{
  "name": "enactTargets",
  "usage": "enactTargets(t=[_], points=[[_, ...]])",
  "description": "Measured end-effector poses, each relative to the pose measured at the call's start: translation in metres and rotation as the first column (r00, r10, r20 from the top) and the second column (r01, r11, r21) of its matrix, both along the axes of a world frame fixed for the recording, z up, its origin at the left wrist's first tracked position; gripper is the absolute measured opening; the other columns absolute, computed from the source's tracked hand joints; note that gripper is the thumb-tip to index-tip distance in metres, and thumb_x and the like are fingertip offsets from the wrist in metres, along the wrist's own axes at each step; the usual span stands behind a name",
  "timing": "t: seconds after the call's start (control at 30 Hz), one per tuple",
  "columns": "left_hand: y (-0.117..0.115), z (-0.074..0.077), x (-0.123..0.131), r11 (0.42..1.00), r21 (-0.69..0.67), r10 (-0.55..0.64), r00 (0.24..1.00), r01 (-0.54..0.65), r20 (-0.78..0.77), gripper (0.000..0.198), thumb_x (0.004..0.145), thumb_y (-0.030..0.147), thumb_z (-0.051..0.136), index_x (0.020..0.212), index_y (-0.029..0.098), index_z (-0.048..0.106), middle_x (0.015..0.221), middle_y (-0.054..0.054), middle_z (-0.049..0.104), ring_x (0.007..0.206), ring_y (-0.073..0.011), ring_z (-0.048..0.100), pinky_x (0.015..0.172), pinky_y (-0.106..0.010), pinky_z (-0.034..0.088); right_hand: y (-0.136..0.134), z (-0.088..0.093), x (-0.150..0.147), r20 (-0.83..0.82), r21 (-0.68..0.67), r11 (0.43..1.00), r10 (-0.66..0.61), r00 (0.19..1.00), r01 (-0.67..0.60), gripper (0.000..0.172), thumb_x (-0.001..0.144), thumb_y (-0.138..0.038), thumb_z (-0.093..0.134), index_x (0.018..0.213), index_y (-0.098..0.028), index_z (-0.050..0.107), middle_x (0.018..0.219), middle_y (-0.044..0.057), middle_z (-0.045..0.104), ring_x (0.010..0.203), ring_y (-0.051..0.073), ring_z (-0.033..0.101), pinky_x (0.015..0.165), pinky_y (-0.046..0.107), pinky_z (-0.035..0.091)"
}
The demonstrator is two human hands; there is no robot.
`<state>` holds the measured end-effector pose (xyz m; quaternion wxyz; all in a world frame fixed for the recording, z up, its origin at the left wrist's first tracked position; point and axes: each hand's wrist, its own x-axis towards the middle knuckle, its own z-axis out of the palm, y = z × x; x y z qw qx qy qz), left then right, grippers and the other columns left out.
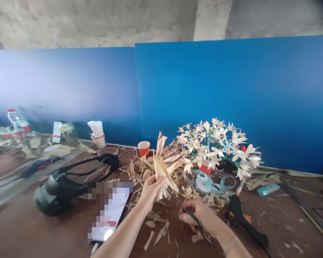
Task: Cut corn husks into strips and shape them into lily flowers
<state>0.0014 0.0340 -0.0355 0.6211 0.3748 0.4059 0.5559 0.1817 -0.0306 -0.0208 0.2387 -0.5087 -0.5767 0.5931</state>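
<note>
My left hand [152, 188] is closed on a pale dried corn husk [162, 168], held upright near the middle of the brown table. In my right hand [201, 215] is a pair of scissors with black handles [191, 216], its blades pointing up and left to the lower edge of the husk. Whether the blades touch the husk I cannot make out. Dried husk leaves [172, 154] and many cut scraps [136, 170] lie behind and around both hands. Beyond my right hand, a bunch of cream husk flowers [215, 143] rises from a red cup [206, 167].
A glue gun [238, 215] lies right of my right hand, near light-blue ribbon rolls [204, 183]. Left of my forearm are a tablet-like screen [118, 211] and a black headset [54, 191]. An orange-red paper cup [143, 149] stands behind, before the blue partition [177, 89].
</note>
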Motion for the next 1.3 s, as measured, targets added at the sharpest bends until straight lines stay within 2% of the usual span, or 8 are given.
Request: enactTargets(t=[0.23,0.47,0.7,0.87,1.1,1.3], points=[[-0.0029,0.004,0.0016,0.999,-0.004,-0.037,0.999,0.037,0.0,0.027,0.055,0.034,0.078,0.066,0.012,0.066,0.056,-0.001,0.061,0.048,-0.0076,0.053,0.047,-0.017,0.039,0.0004,-0.0031,-0.0009,-0.009,0.004,1.0,-0.005,1.0,0.005,0.018,0.066,-0.032,0.059,0.07,-0.015,0.055,0.035,-0.01,0.043,0.027,0.003,0.035,0.028,0.013,0.024],[-0.0035,-0.0021,0.004,0.993,-0.015,-0.118,0.993,0.118,-0.01,0.028,0.055,0.034,0.077,0.064,0.012,0.063,0.054,-0.001,0.06,0.045,-0.009,0.053,0.046,-0.02,0.04,0.0009,-0.0014,-0.0011,0.003,0.003,1.0,0.029,1.0,-0.029,0.016,0.068,-0.03,0.059,0.068,-0.015,0.055,0.035,-0.009,0.043,0.028,0.004,0.034,0.029,0.014,0.024],[-0.005,-0.0019,0.0052,0.992,-0.01,-0.123,0.992,0.123,-0.011,0.028,0.056,0.036,0.077,0.063,0.012,0.063,0.053,0.0,0.06,0.045,-0.0089,0.052,0.046,-0.019,0.038,0.0007,-0.0004,-0.0007,0.012,0.011,0.999,0.039,0.999,-0.039,0.015,0.068,-0.03,0.058,0.068,-0.015,0.055,0.036,-0.01,0.041,0.029,0.003,0.034,0.028,0.014,0.022],[-0.0053,-0.0008,0.0057,0.995,0.005,-0.104,0.995,0.104,-0.015,0.029,0.057,0.037,0.076,0.065,0.012,0.063,0.053,0.0,0.059,0.045,-0.0087,0.051,0.046,-0.019,0.037,0.0017,-0.0011,-0.0002,0.014,0.017,1.0,0.021,1.0,-0.021,0.015,0.067,-0.03,0.058,0.066,-0.016,0.054,0.035,-0.01,0.04,0.028,0.004,0.034,0.029,0.014,0.023],[-0.0035,0.0025,0.0029,0.999,0.024,0.025,1.0,-0.026,0.018,0.029,0.057,0.037,0.076,0.069,0.013,0.065,0.055,0.002,0.058,0.044,-0.0065,0.048,0.042,-0.017,0.036,0.002,-0.0059,-0.0004,-0.009,0.014,1.0,0.014,1.0,-0.014,0.018,0.067,-0.033,0.059,0.069,-0.015,0.055,0.036,-0.009,0.043,0.028,0.004,0.036,0.03,0.014,0.025],[-0.0037,0.002,0.0037,0.999,0.027,0.022,0.999,-0.023,0.048,0.028,0.057,0.035,0.076,0.069,0.012,0.065,0.055,0.002,0.058,0.045,-0.0064,0.05,0.044,-0.017,0.038,0.0031,-0.0073,0.0005,-0.027,0.001,1.0,0.011,1.0,-0.011,0.02,0.067,-0.034,0.06,0.072,-0.015,0.054,0.037,-0.009,0.045,0.029,0.004,0.036,0.03,0.015,0.026]])
